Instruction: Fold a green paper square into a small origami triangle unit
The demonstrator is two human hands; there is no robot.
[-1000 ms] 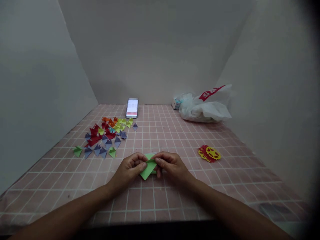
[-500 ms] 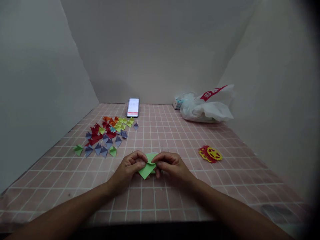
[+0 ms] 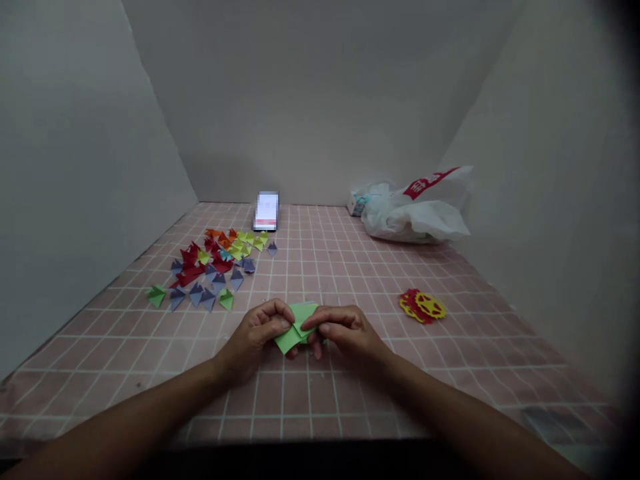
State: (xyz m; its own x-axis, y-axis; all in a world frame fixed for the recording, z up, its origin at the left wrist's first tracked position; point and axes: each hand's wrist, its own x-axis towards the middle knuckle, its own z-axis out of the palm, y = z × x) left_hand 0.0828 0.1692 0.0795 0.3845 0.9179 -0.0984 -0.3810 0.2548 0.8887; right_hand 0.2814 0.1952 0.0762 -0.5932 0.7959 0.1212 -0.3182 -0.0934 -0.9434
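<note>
Just above the near part of the table, a partly folded piece of green origami paper (image 3: 289,339) is held between my two hands. My left hand (image 3: 261,333) pinches its left side between thumb and fingers. From the right, my right hand (image 3: 345,331) grips the other side, its index finger lying over a folded flap near the middle. Some of the right fingers curl under the paper and are partly hidden. Small folded paper pieces (image 3: 219,280) in red, orange, yellow, purple and green lie in a cluster farther off to the left.
A phone (image 3: 266,211) with a lit screen leans at the back. To the back right lie a white plastic bag (image 3: 415,220) and a tissue box (image 3: 357,203). Red and yellow star-patterned discs (image 3: 423,307) rest right of my hands on the pink tiled-pattern tabletop (image 3: 350,400).
My right index finger has moved left across the green paper, over its flap. The lower corner of the paper now looks blunter. My left hand keeps its pinch.
</note>
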